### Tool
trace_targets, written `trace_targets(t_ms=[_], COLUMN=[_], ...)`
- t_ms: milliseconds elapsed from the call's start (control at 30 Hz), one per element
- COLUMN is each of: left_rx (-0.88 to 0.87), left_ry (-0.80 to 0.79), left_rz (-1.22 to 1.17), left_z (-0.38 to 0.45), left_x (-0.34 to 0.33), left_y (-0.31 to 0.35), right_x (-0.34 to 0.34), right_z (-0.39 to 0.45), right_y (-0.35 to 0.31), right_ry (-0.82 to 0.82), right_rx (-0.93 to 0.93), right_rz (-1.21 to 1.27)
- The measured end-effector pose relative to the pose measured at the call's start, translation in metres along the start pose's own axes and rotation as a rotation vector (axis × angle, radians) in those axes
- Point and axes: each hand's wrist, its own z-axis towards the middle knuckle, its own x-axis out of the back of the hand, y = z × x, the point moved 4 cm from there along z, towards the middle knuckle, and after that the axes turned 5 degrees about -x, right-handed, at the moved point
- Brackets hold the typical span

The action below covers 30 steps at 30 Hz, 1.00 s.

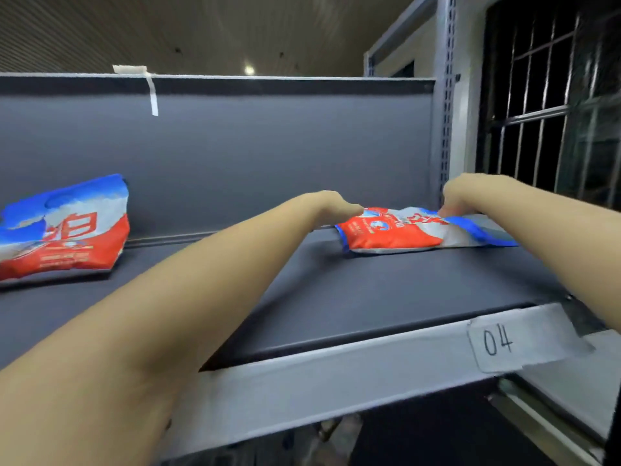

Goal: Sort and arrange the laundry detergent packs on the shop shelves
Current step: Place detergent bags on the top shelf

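Head view: both hands, left hand (pixel 331 207) and right hand (pixel 465 196), fingers curled onto a flat detergent pack (pixel 413 232) mid-right; another pack (pixel 64 227) leans at left, sorting barely begun

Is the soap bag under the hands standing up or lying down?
Lying down. The detergent pack lies flat on the shelf, printed face up.

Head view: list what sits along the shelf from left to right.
Detergent pack leaning on the back panel → left hand → flat detergent pack → right hand → perforated shelf upright. Both hands are on the flat pack, at its left and right ends.
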Motion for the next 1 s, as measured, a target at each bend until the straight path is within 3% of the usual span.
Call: trace_targets(t_ms=[200, 467, 633, 900, 1000], left_rx=[0.009, -0.023, -0.085, -0.191, -0.109], left_ry=[-0.04, -0.168, -0.129, 0.06, 0.072], left_rz=[0.249, 0.242, 0.167, -0.29, -0.607], left_z=[0.06, 0.121, 0.146, 0.14, 0.129], left_x=[-0.016, -0.044, -0.057, -0.032, -0.021], left_y=[0.027, 0.052, 0.059, 0.061, 0.053], right_x=[-0.046, -0.058, -0.041, 0.03, 0.065], right_z=[0.022, 0.047, 0.041, 0.031, 0.036], right_y=[0.036, 0.031, 0.033, 0.021, 0.023], right_ry=[-0.135, 0.004, 0.193, 0.518, 0.574], right_rx=[-0.09, 0.009, 0.026, 0.189, 0.266], right_rz=[0.146, 0.419, 0.627, 0.601, 0.674])
